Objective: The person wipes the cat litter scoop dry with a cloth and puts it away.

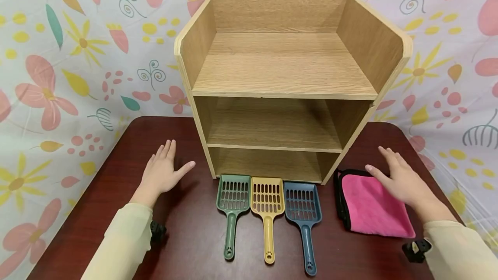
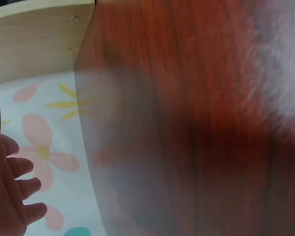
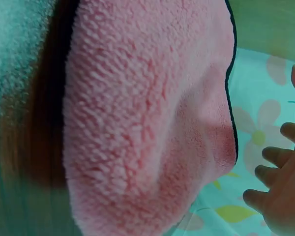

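Note:
My left hand [image 1: 162,171] is held over the dark red table left of the wooden shelf, fingers straight, thumb spread, holding nothing. On the other side my right hand [image 1: 402,182] overlaps the folded pink cloth [image 1: 373,206] with black edging in the head view; its fingers are extended and grip nothing. Between the hands, three slotted litter scoops lie side by side in front of the shelf: a green scoop [image 1: 231,211], a yellow scoop [image 1: 267,211] and a blue scoop [image 1: 304,215], handles toward me. In the right wrist view the fluffy cloth [image 3: 128,128] fills the middle.
A wooden shelf unit [image 1: 284,68] with three levels and raised top sides stands at the back of the table [image 1: 186,237]. Behind it hangs a white curtain [image 1: 89,111] printed with flowers and leaves. A small black device is on each wrist.

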Motion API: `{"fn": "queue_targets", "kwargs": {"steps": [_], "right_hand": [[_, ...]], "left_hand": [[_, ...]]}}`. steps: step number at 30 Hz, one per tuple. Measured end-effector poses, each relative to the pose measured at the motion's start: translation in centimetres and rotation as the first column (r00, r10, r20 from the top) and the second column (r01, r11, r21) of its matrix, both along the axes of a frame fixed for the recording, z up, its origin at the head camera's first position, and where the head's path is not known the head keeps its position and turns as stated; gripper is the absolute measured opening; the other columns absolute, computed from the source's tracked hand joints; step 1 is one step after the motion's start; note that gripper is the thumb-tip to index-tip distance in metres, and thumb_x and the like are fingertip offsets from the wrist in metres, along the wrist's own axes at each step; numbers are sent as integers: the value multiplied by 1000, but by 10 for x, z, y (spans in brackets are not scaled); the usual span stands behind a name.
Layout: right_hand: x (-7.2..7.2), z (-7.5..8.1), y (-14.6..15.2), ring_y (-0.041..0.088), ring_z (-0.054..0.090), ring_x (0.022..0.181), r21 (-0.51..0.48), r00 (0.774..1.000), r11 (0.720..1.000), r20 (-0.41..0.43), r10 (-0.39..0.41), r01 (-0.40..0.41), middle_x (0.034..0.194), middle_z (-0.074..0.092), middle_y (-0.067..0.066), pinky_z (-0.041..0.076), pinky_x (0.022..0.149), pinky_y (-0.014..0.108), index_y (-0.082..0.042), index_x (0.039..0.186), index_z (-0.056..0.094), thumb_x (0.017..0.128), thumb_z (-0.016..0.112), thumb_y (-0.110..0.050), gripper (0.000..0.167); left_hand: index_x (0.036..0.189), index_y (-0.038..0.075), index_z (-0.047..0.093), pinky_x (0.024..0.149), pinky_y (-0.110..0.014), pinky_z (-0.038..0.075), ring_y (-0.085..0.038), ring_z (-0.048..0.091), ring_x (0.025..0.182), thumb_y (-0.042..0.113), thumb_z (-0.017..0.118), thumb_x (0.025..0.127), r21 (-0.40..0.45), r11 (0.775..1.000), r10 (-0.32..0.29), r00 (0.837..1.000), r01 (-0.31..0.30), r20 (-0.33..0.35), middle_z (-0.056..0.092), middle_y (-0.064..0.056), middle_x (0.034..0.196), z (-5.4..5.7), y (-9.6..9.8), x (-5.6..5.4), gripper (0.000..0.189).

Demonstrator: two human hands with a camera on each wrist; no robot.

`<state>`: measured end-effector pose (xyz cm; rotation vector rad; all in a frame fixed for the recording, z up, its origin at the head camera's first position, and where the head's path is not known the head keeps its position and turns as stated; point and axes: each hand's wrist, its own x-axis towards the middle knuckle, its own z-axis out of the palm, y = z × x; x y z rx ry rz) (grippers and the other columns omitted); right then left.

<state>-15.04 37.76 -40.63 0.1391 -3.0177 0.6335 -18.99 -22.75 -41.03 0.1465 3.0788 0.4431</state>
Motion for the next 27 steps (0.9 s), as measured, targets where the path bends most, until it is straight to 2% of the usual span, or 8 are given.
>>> {"fn": "queue_targets", "kwargs": {"steps": [9, 14, 20, 27], "right_hand": [[5, -2, 1, 59, 26, 126, -18, 1000, 1000, 5, -3, 3, 138, 28, 43, 26, 95, 69, 4, 148, 15, 93, 54, -44, 83], [6, -5, 3, 60, 28, 124, -7, 999, 1000, 27, -26, 26, 137, 28, 44, 28, 93, 69, 6, 147, 14, 91, 56, -46, 88], [9, -10, 5, 61, 30, 120, 5, 998, 999, 47, -43, 43, 136, 29, 44, 30, 91, 69, 7, 146, 15, 89, 59, -46, 90], [17, -13, 9, 62, 32, 116, 18, 987, 996, 137, -88, 87, 133, 31, 45, 32, 89, 69, 12, 144, 14, 88, 58, -50, 94]], "left_hand": [[149, -2, 15, 110, -59, 24, -45, 24, 139, 74, 39, 85, 54, 998, -19, 999, 20, -34, 21, -25, 153, -2, 9, 13, 102], [148, -3, 21, 107, -57, 32, -43, 31, 136, 72, 44, 84, 109, 994, -22, 999, 26, -40, 28, -26, 151, -4, 16, 21, 101], [147, -3, 26, 106, -56, 34, -42, 36, 134, 70, 47, 84, 175, 985, -9, 1000, 13, -22, 34, -27, 147, -5, 21, 29, 98], [144, -4, 32, 105, -56, 35, -40, 37, 134, 67, 51, 84, 234, 972, -11, 1000, 7, 16, 38, -26, 145, -7, 29, 39, 95]]}}
